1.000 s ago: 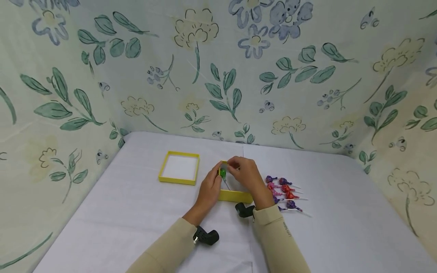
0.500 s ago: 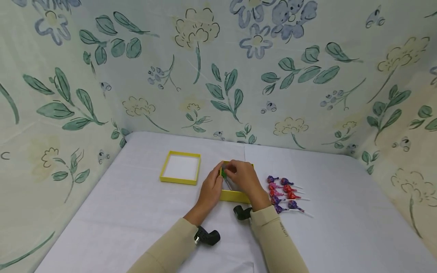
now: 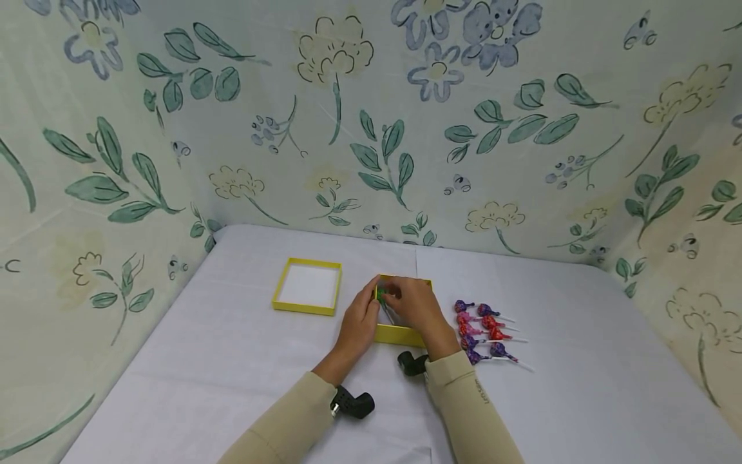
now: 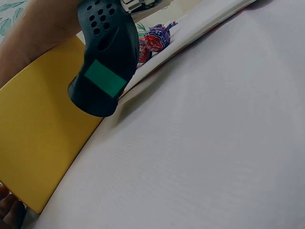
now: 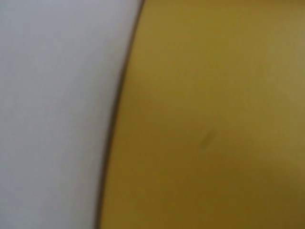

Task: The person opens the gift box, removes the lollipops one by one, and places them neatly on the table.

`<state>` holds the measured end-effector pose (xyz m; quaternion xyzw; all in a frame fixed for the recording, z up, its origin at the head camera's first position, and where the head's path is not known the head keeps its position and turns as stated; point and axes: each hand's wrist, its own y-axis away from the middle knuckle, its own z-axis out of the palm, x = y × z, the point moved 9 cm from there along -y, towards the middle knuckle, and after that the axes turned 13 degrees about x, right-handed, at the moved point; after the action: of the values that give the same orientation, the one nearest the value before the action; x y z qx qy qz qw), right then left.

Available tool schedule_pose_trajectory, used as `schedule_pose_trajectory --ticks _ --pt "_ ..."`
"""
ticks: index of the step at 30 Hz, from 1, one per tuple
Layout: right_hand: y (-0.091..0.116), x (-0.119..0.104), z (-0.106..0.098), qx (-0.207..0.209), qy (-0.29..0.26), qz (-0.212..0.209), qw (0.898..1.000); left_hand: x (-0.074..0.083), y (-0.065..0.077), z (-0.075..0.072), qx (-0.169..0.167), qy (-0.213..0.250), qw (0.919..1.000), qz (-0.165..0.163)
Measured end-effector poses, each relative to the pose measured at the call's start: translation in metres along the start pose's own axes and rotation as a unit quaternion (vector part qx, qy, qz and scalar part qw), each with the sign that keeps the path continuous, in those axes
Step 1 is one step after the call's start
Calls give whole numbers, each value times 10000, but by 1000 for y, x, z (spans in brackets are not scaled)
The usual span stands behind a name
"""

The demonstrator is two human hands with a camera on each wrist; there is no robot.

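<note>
A shallow yellow box, its top uncovered, sits in front of me in the head view. My left hand grips its left side, thumb near the rim. Inside, by the left wall, lies a green-wrapped lollipop with its thin stick pointing toward me. My right hand reaches in over the right part of the box and pinches the lollipop at its wrapped head, which the fingers partly cover. The left wrist view has the box's yellow outer wall with curled fingers at its corner; a blurred yellow wall fills most of the right wrist view.
A yellow-edged square lid lies left of the box. On the right, purple, pink and red lollipops lie in two columns on the white tablecloth. A floral curtain rises behind the table.
My right hand has come down and left into the box, and its fingers have closed on the green lollipop's head. The left hand keeps its place on the box.
</note>
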<state>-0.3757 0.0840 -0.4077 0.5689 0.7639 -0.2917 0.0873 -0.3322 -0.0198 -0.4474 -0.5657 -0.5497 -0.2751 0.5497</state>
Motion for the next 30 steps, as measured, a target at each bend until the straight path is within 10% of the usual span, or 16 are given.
schedule_pose_trajectory --ticks 30 --pt "9 2 12 -340 124 253 9990 -5 6 -3 -5 98 9999 75"
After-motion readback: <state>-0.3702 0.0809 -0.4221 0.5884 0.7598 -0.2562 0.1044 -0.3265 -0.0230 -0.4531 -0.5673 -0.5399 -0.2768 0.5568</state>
